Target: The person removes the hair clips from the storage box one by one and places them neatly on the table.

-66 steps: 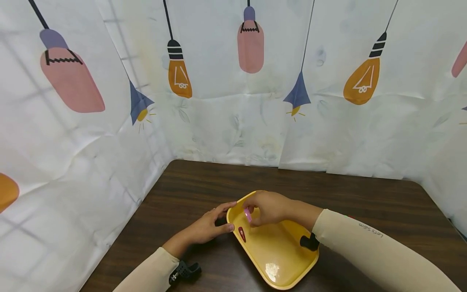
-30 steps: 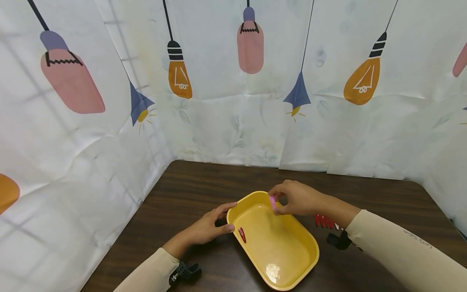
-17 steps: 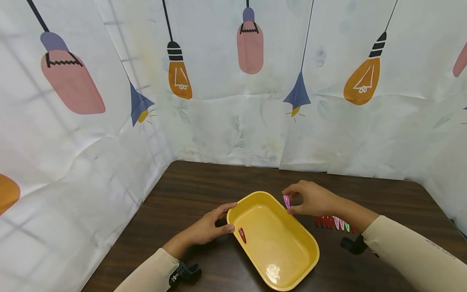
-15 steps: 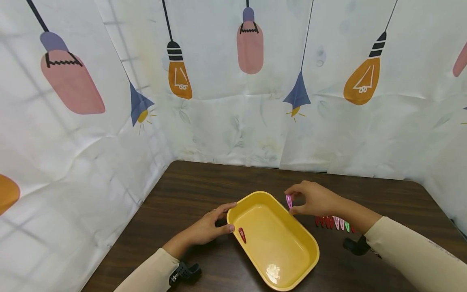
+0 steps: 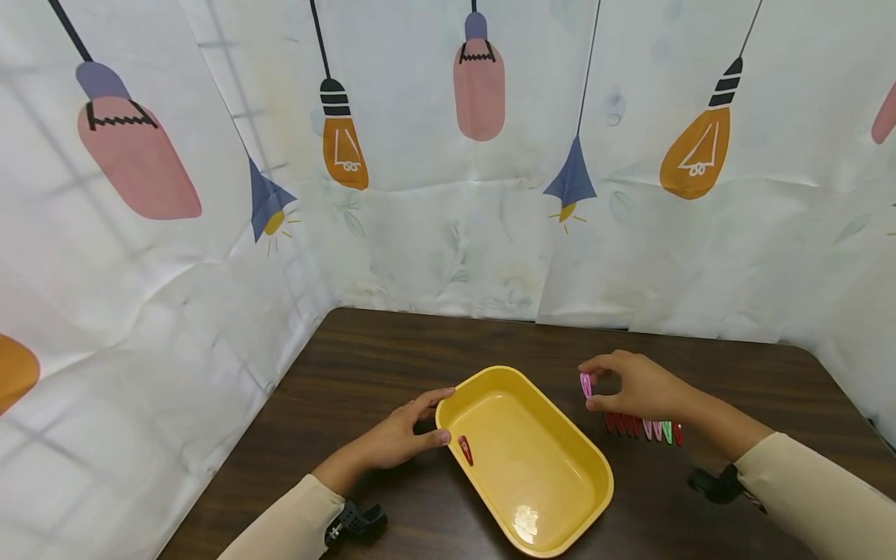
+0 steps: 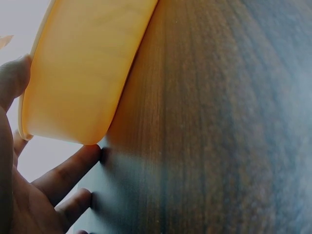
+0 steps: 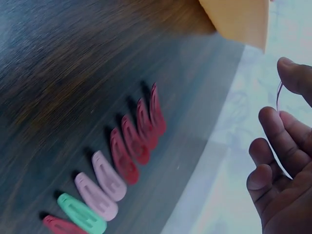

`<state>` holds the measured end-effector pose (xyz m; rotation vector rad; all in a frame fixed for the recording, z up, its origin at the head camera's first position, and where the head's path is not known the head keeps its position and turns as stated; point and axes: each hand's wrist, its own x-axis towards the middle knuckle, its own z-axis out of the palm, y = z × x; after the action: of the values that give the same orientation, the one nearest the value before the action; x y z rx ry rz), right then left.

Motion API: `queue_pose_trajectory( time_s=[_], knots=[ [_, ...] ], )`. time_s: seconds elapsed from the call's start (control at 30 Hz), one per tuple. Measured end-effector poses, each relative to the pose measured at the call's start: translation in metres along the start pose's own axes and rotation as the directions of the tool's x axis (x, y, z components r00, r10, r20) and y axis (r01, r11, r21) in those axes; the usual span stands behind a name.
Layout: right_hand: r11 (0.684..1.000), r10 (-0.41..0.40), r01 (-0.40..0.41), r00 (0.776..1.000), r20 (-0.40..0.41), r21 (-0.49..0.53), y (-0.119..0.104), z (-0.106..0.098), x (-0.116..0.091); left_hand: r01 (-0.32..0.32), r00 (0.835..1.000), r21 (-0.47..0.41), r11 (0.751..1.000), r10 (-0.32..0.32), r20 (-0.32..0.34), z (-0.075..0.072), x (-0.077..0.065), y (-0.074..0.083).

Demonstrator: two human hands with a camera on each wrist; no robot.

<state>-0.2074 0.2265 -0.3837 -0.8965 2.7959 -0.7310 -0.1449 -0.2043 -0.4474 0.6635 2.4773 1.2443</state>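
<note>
Between thumb and fingers, my right hand pinches a pink snap hair clip, held upright above the table to the right of the tray. In the right wrist view that clip shows only as a thin edge. My left hand rests against the left corner of the yellow tray, fingers and thumb spread and touching its rim and side. A red hair clip lies inside the tray near its left wall. Below my right hand, a row of hair clips lies on the table, with red clips, pink clips and a green clip.
The dark wooden table carries the tray and the row of clips. White sheeting printed with lamps hangs behind the table and along its left side. A black strap with a small device is on the left wrist.
My right hand has carried the pink clip out from over the tray, rightward past its rim, toward the row of clips. The left hand and the tray stay where they were.
</note>
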Motion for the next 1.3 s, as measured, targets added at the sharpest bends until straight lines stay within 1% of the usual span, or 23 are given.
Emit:
queue_pose_trajectory(
  time_s=[0.17, 0.3, 0.47, 0.77, 1.0, 1.17, 1.3],
  knots=[
    [1.0, 0.023, -0.023, 0.999, -0.039, 0.001, 0.012, -0.003, -0.01, -0.006, 1.0, -0.011, 1.0, 0.006, 0.001, 0.0, 0.0, 0.0],
    [0.999, 0.04, -0.04, 0.998, -0.055, 0.002, 0.02, -0.005, -0.019, -0.006, 1.0, -0.011, 1.0, 0.006, 0.001, 0.0, 0.0, 0.0],
    [0.996, 0.09, -0.09, 0.993, -0.074, 0.005, 0.03, -0.008, -0.031, -0.013, 1.0, 0.002, 1.0, 0.013, -0.003, 0.0, 0.002, 0.0],
    [0.993, 0.116, -0.115, 0.989, -0.091, 0.013, 0.045, -0.014, -0.052, 0.002, 1.0, 0.012, 1.0, -0.002, -0.004, 0.001, 0.001, -0.002],
    [0.992, 0.126, -0.127, 0.986, -0.105, -0.003, 0.06, -0.015, -0.063, 0.013, 1.0, 0.018, 1.0, -0.013, -0.004, 0.001, 0.002, -0.004],
    [0.99, 0.14, -0.141, 0.983, -0.115, -0.005, 0.067, -0.016, -0.071, 0.012, 1.0, 0.003, 1.0, -0.012, -0.002, 0.0, 0.002, -0.004],
    [0.988, 0.151, -0.153, 0.981, -0.124, -0.012, 0.072, -0.016, -0.077, 0.016, 1.0, 0.006, 1.0, -0.016, -0.007, 0.0, 0.002, -0.004]
  ],
)
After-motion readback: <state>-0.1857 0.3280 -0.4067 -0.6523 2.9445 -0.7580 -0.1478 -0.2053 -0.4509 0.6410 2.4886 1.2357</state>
